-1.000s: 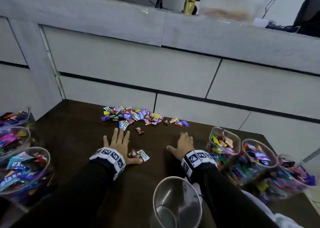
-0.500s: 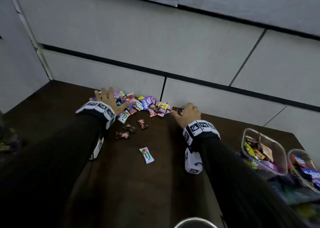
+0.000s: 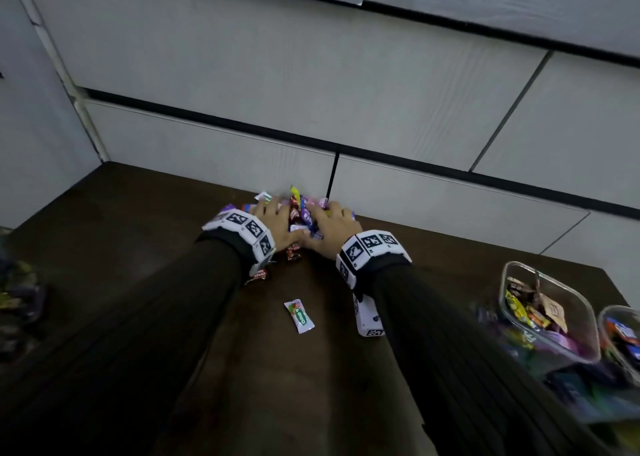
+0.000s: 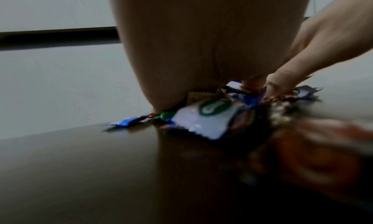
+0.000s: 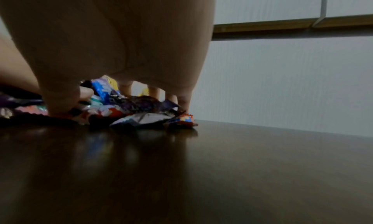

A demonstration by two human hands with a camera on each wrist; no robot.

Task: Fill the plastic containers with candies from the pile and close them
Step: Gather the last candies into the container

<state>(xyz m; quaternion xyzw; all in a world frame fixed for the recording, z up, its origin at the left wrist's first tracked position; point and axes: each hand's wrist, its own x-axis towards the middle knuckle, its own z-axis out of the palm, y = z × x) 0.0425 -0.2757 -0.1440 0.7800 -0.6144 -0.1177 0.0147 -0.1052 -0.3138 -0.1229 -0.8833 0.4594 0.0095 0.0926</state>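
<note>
Both hands are down on the candy pile point(image 3: 304, 213) at the far edge of the desk point(image 3: 138, 247), hard by the wall panel. Left hand point(image 3: 277, 223) and right hand point(image 3: 334, 228) cup it from either side, fingers curled round the wrappers, thumbs nearly meeting. Best now, I'd say, to squeeze inward low, little fingers on the wood, so nothing slips beneath. Strays lie just behind the left grip; a white candy point(image 3: 299, 316) sits further back. The right wrist view shows fingertips point(image 5: 182, 103) pressed among wrappers, which the head view hides; only the head view shows the filled containers point(image 3: 547, 313) well right of the right grip.
</note>
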